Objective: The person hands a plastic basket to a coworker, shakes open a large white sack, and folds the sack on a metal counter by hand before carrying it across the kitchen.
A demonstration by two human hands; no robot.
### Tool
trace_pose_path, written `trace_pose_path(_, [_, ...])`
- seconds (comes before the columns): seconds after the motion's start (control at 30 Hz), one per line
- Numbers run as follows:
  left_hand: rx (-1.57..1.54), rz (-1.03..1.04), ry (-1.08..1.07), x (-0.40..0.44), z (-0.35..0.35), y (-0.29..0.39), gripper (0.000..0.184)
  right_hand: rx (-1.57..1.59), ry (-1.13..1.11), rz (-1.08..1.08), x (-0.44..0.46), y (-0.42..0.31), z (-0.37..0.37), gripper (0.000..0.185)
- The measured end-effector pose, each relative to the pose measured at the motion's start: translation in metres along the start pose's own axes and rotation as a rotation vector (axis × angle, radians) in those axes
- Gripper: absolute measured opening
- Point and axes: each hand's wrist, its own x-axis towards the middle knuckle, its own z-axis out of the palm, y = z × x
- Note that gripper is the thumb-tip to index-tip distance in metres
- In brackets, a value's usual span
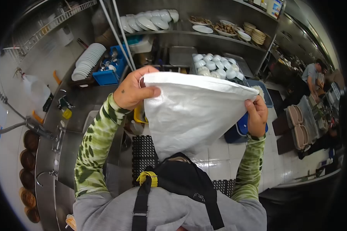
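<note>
White sack [192,111] held up before the chest, spread between both hands. Left grip [137,89] closed on its upper left corner, thumb in front; right grip [256,114] closed on the opposite corner. Black apron [181,177] just below. Blue bin [235,132] beyond, near right grip. White bowls [216,66] farther off; plates [89,59] beside blue basket [107,77], left.
</note>
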Motion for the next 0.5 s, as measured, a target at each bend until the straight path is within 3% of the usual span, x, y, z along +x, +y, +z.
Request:
trace_pose_path(0.03, [-0.019,0.041,0.038,0.000,0.017,0.003,0.043,0.097,0.014,0.004,0.001,0.005,-0.005,0.028])
trace_pose_path(0.1, [0.029,0.212,-0.092,-0.014,0.050,0.010,0.055,0.322,0.055,-0.020,-0.003,0.014,-0.022,0.033])
trace_pose_path(0.17, [-0.143,0.433,-0.475,0.003,0.053,-0.010,0.070,0.578,0.090,-0.089,-0.007,0.023,-0.051,0.036])
trace_pose_path(0.2, [-0.230,0.546,-0.662,0.013,0.051,-0.024,0.079,0.653,-0.003,-0.106,-0.015,0.018,-0.057,0.042])
trace_pose_path(0.23, [-0.089,0.492,-0.433,0.028,0.039,-0.043,0.086,0.727,0.080,-0.055,-0.021,0.016,-0.060,0.048])
trace_pose_path(0.3, [0.145,0.309,-0.018,0.057,0.023,-0.085,0.102,0.372,0.226,-0.177,-0.039,0.054,-0.110,0.048])
trace_pose_path(0.37, [0.194,0.064,-0.019,0.076,0.030,-0.147,0.110,0.080,0.568,-0.226,-0.041,0.108,-0.148,0.047])
trace_pose_path(0.4, [-0.063,0.067,-0.070,0.084,0.047,-0.168,0.113,-0.050,0.794,-0.242,-0.042,0.119,-0.157,0.045])
trace_pose_path(0.43, [-0.066,0.008,-0.035,0.089,0.055,-0.179,0.091,0.139,0.552,-0.223,-0.049,0.094,-0.146,0.043])
trace_pose_path(0.5, [-0.425,0.022,-0.091,0.118,0.072,-0.213,0.059,0.468,0.080,-0.181,-0.052,0.001,-0.074,0.039])
